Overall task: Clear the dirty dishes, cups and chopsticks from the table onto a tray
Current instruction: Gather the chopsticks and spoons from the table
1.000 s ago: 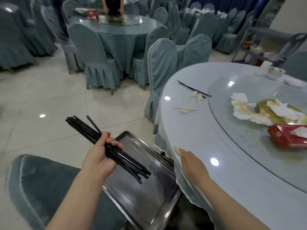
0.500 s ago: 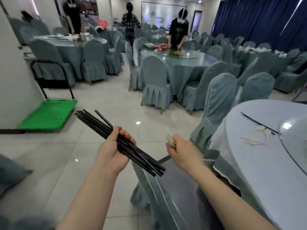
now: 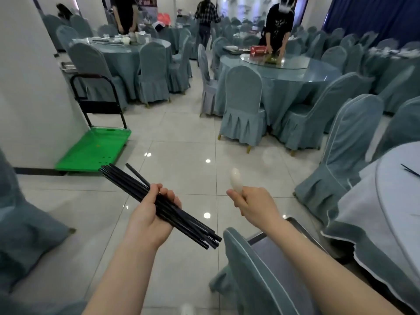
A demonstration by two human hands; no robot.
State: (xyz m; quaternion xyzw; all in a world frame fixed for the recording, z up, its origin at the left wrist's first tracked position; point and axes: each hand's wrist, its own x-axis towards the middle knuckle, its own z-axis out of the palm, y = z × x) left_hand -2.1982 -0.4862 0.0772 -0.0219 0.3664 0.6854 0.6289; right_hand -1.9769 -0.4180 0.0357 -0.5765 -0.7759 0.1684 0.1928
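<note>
chopsticks (image 3: 163,206) — left hand (image 3: 150,218) | long axis upper-left to lower-right

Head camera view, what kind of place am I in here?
Most likely a restaurant banquet hall: round tables under blue-grey cloths, one with a glass turntable, rows of fabric-covered chairs, and a green platform trolley parked by the wall.

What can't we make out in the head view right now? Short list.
- Metal tray: mostly hidden by the right forearm and a chair back; its contents cannot be seen.
- White item in the right hand: blurred, lower end inside the grip; likely a spoon.
- Black chopsticks in the left hand: overlapping, count unclear.
- Table: cut off by the right edge; the remaining dishes are out of view.
</note>
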